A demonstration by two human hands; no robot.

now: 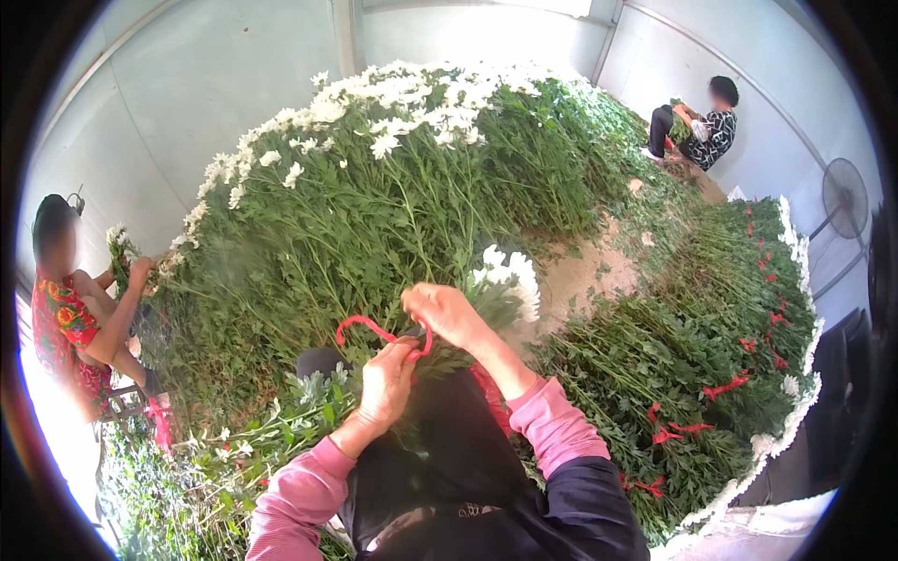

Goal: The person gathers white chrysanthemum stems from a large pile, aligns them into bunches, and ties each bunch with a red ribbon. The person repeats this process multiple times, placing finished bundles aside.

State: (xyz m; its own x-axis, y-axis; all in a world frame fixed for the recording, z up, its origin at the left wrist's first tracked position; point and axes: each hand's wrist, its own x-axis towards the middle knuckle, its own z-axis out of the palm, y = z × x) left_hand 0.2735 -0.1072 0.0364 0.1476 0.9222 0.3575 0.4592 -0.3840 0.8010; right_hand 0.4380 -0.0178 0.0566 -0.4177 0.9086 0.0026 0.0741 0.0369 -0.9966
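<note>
Across my lap lies a bunch of white chrysanthemums (508, 278), blooms to the right, with its leafy stems running left under my hands. A red ribbon (368, 323) loops around the stems, one loose end curling out to the left. My left hand (387, 381) is closed on the ribbon at the stems, thumb and fingers pinched together. Just above and to the right, my right hand (440, 313) is closed with bent fingers at the ribbon's upper loop. Its fingertips partly hide what they pinch.
A big heap of white chrysanthemums (374, 187) fills the space ahead. Bunches tied with red ribbons (726, 384) lie in rows at right. One person (75, 318) sits at left holding flowers, another person (716, 131) at far right. A fan (845, 198) stands by the right wall.
</note>
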